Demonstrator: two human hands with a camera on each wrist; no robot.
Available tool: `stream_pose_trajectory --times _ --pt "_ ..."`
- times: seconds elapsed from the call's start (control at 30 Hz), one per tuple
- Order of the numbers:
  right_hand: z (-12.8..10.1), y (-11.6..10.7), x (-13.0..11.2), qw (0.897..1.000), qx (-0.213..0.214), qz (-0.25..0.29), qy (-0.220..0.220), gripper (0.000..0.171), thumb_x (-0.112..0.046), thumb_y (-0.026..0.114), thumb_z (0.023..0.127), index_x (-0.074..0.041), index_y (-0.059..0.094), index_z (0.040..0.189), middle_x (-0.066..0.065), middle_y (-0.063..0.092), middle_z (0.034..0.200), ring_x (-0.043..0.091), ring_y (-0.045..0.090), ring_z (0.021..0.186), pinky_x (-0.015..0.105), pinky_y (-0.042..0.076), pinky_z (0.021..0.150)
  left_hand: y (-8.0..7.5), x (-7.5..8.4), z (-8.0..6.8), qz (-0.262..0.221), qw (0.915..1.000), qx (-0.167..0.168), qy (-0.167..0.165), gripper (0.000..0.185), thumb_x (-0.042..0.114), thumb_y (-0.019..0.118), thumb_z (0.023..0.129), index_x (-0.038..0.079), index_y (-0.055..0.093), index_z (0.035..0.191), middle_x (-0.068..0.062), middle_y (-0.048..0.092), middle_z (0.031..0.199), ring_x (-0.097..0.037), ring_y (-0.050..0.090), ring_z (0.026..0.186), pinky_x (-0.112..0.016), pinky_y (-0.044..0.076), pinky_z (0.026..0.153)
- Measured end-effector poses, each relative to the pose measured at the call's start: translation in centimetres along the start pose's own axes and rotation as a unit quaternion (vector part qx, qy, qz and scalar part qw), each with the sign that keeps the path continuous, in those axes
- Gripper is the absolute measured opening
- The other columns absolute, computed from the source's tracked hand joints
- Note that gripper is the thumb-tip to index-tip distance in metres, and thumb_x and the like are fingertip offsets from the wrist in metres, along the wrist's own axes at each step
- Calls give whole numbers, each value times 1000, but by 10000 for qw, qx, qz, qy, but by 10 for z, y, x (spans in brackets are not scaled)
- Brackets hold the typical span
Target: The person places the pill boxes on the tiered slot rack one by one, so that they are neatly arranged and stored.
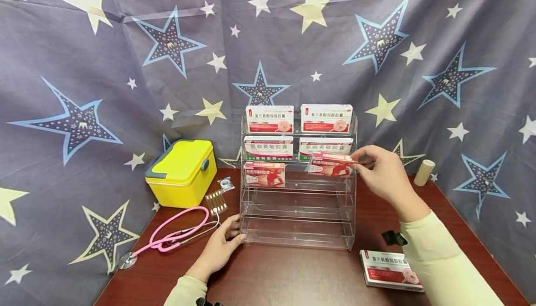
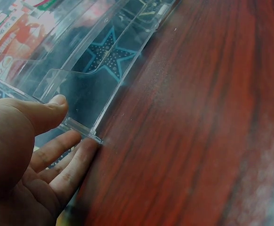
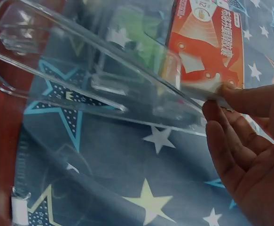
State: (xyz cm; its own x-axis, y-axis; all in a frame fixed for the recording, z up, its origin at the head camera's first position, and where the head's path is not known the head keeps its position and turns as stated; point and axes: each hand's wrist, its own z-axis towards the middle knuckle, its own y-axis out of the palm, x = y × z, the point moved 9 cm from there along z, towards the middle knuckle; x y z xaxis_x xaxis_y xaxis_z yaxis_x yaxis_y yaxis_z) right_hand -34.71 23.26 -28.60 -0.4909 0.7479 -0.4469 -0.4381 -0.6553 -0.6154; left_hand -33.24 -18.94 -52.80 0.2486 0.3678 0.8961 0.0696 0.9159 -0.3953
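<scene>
red box [image 1: 331, 164] in right hand [image 1: 383, 172]

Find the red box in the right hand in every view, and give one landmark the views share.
Head: red box is right of centre, at the clear rack's third tier, pinched by the right hand.
Left wrist: not in it; only the left hand at the rack's bottom corner.
Right wrist: red box is at top right, above the fingertips.
Shared landmark: the clear rack.

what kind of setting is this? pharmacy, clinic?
Likely a staged pharmacy-style tabletop, not a real shop: a clear acrylic tiered rack of red-and-white medicine boxes, a pink stethoscope, and a star-print cloth backdrop.
</scene>
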Motion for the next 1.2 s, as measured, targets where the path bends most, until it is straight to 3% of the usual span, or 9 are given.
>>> stream_pose_trajectory --times 0.1,0.37,0.67,0.93,1.2 --pt "-1 10 0 9999 -62 -80 -98 23 2 82 86 -15 76 100 3 75 90 19 71 75 38 53 62 0 -1 0 1 10000 -5 -20 57 6 77 96 20 57 147 -11 68 122 -23 69 108 -31 55 92" --pt "-4 27 2 9986 -183 -460 -187 24 -2 82 84 -21 77 97 -5 62 73 13 53 58 35 41 54 0 -1 0 -24 10000 -20 4 57 7 77 96 18 56 148 -12 68 123 -24 68 109 -30 55 92" --pt "-7 32 1 9959 -304 -846 -88 22 -6 81 85 -23 75 99 -7 56 66 13 50 54 36 38 51 0 -1 0 -9 10000 19 25 57 6 76 96 20 57 147 -11 68 122 -23 69 108 -30 55 91" --pt "-8 34 -4 9918 -549 -1153 -45 16 -12 81 88 -21 76 101 -4 68 84 18 51 60 41 41 57 0 -1 0 9 10000 13 41 57 6 76 96 20 56 147 -12 68 122 -24 69 108 -30 55 91" --pt "-8 36 -5 9901 -601 -1251 -208 13 -9 80 88 -15 77 99 2 75 101 26 66 76 50 51 68 0 1 0 -29 9999 7 111 56 6 76 96 18 57 147 -13 69 122 -25 69 108 -31 55 91"
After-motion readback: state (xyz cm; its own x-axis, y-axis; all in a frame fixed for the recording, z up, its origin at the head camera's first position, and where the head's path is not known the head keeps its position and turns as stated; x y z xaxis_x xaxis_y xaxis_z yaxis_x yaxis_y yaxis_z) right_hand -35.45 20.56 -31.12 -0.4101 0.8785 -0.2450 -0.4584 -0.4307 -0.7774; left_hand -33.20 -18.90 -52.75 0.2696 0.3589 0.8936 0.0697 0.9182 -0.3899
